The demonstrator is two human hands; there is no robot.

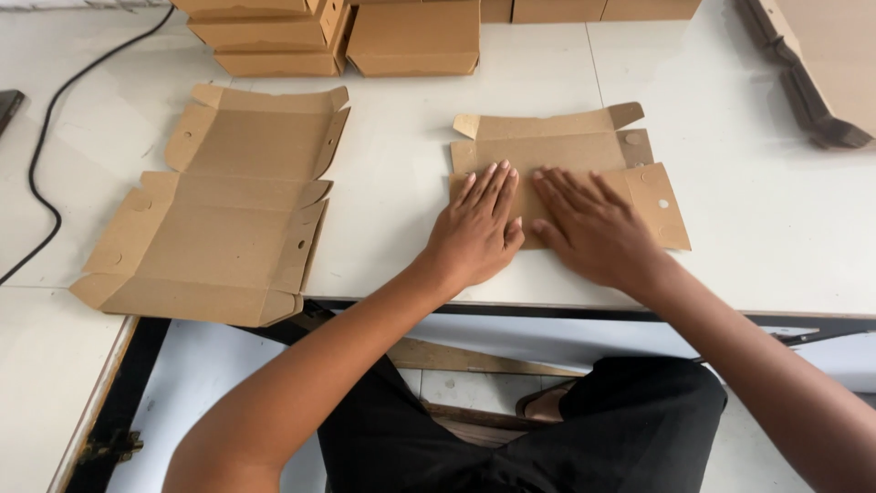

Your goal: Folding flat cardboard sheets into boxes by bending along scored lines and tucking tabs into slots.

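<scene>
Cardboard blank (584, 160) is lying near the tabletop's (776, 228) front edge, partly folded, with both palms pressing it flat. Left hand (476, 228) and right hand (593, 228) are resting open, fingers spread, side by side, gripping nothing. A second blank (219, 210) is lying unfolded toward the left edge, and finished boxes (338, 36) are stacking along the back edge. Uneven pressure could skew the crease, or the sheet could slide forward off the edge.
</scene>
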